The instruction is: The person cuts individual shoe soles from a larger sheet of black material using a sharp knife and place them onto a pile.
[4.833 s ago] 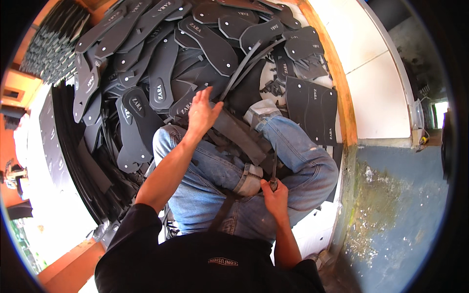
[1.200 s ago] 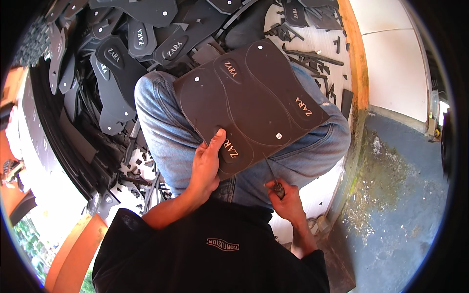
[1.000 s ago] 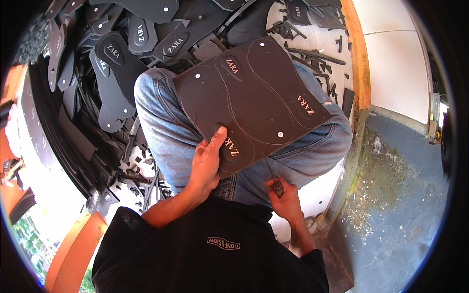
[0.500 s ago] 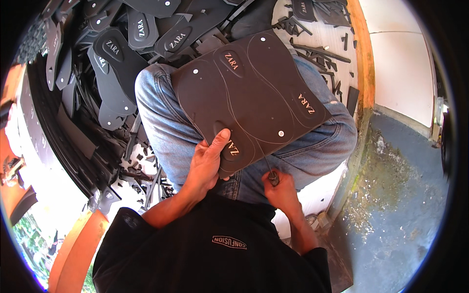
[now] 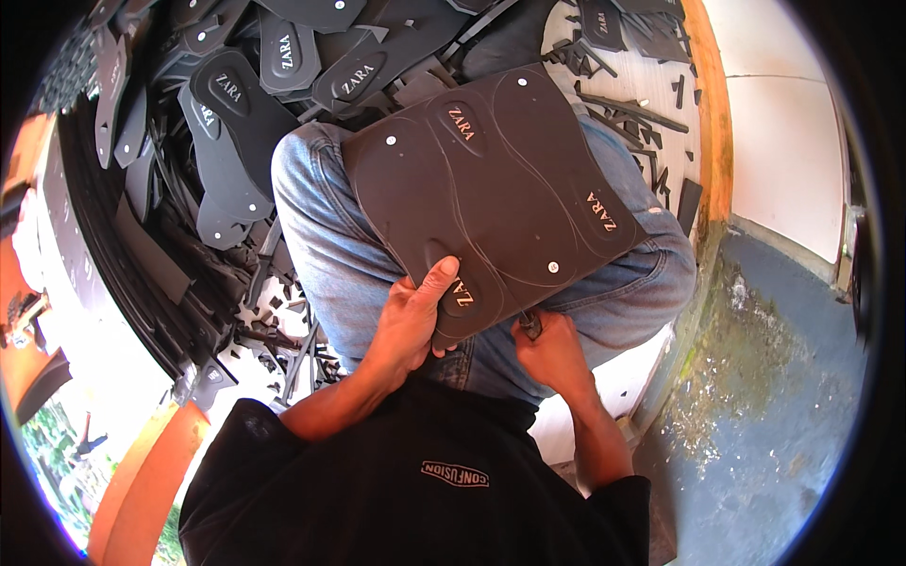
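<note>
A dark brown foam sheet (image 5: 514, 189) lies tilted across my jeans-covered knees. Curved sole outlines are scored into it, along with raised oval pads, pale printing and small white dots. At the sheet's near left corner my left hand (image 5: 408, 323) grips the edge, thumb on top and fingers underneath. My right hand (image 5: 552, 351) is closed around the dark handle of a narrow-bladed knife (image 5: 531, 325), right by the sheet's near edge. The blade meets the sheet at a scored line; most of it is hidden from view.
Cut dark insoles (image 5: 236, 104) are heaped at the far left. Beside my left knee lies another dark-handled tool (image 5: 261, 269) among offcuts. Thin foam scraps (image 5: 632, 113) litter the pale surface at far right, bounded by a wooden edge (image 5: 714, 123). Long curved strips (image 5: 123, 274) lie at left.
My right hand and the knife have moved slightly up toward the sheet, and less of the blade shows. The left hand keeps its grip. The whole view has shifted a little.
</note>
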Demonstrator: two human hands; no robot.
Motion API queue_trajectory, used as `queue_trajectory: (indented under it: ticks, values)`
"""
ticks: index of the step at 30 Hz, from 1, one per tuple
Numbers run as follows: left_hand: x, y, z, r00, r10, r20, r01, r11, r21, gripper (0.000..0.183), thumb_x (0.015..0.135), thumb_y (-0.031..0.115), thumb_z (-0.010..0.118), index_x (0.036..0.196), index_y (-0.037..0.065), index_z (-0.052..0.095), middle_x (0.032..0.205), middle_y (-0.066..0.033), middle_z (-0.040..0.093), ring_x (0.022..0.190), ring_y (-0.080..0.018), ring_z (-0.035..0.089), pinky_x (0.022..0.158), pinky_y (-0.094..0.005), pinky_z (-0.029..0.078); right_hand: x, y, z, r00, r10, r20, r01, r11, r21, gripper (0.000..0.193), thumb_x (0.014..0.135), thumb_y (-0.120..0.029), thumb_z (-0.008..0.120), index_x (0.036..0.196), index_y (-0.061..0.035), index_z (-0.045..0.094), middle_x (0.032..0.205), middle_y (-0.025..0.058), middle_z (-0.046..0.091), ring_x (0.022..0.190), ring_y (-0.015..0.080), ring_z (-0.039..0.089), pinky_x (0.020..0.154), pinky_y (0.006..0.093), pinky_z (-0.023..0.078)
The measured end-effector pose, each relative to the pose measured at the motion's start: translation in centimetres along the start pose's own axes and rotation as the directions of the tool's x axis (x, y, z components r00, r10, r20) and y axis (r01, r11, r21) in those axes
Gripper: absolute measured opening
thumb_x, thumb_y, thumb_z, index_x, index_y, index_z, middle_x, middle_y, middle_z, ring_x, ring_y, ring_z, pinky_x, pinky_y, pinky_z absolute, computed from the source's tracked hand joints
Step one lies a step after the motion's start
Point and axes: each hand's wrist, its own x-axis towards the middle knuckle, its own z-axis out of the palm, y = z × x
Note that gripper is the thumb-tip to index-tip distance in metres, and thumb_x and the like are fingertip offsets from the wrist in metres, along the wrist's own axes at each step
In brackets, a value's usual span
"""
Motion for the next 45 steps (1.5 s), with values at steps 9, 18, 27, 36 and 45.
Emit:
queue_trajectory:
  ticks: [9,18,27,36,45]
  values:
    - [0.3,-0.3,-0.2,1.0,0.0,0.004,0.0,1.0,0.005,0.043,0.085,0.046,0.059,0.08,0.003,0.056,0.056,-0.0029,0.057,0.034,-0.0095,0.049,0.025,-0.0193,0.033,1.6,-0.2,0.5,0.998,-0.054,0.008,0.055,0.998,-0.035,0.018,0.074,-0.012,0.057,0.081,0.0042,0.061,0.079,0.0263,0.06,0.083,0.0448,0.056,0.077,0.0487,0.045]
    - [0.2,-0.2,-0.2,1.0,-0.019,-0.008,0.019,1.0,0.008,0.048,0.083,0.05,0.059,0.079,0.002,0.056,0.055,-0.003,0.056,0.033,-0.0086,0.048,0.024,-0.0184,0.032,2.5,-1.9,1.0,0.98,-0.2,0.015,0.2,0.98,-0.015,0.036,0.077,-0.008,0.059,0.112,-0.0011,0.056,0.113,0.0207,0.057,0.11,0.0372,0.051,0.091,0.0395,0.041]
    - [0.1,-0.1,0.2,0.999,-0.037,0.02,0.037,0.999,-0.026,0.045,0.084,0.048,0.059,0.074,0.005,0.056,0.053,-0.002,0.054,0.032,-0.0089,0.046,0.025,-0.0195,0.032,4.0,-1.3,4.2,0.926,-0.342,-0.16,0.356,0.932,0.066,0.031,0.078,-0.011,0.062,0.108,-0.0022,0.057,0.105,0.0169,0.061,0.102,0.0329,0.057,0.086,0.0398,0.044]
    - [0.4,0.3,1.6,0.998,-0.056,0.001,0.056,0.998,-0.037,0.047,0.081,0.052,0.061,0.073,0.007,0.053,0.052,-0.0005,0.052,0.032,-0.0093,0.046,0.025,-0.0206,0.033,5.2,-1.9,4.8,0.913,-0.341,-0.223,0.382,0.907,0.178,0.036,0.075,-0.017,0.065,0.108,-0.0046,0.059,0.104,0.0158,0.062,0.101,0.0335,0.058,0.083,0.0408,0.045]
    - [0.8,-0.2,1.9,0.998,-0.055,-0.023,0.054,0.997,-0.046,0.048,0.082,0.053,0.059,0.072,0.006,0.053,0.051,-0.0008,0.051,0.031,-0.0098,0.045,0.025,-0.02,0.033,6.8,-0.8,7.2,0.9,-0.273,-0.341,0.396,0.838,0.375,0.034,0.076,-0.021,0.064,0.105,-0.0028,0.059,0.098,0.0156,0.062,0.097,0.0336,0.058,0.082,0.0402,0.045]
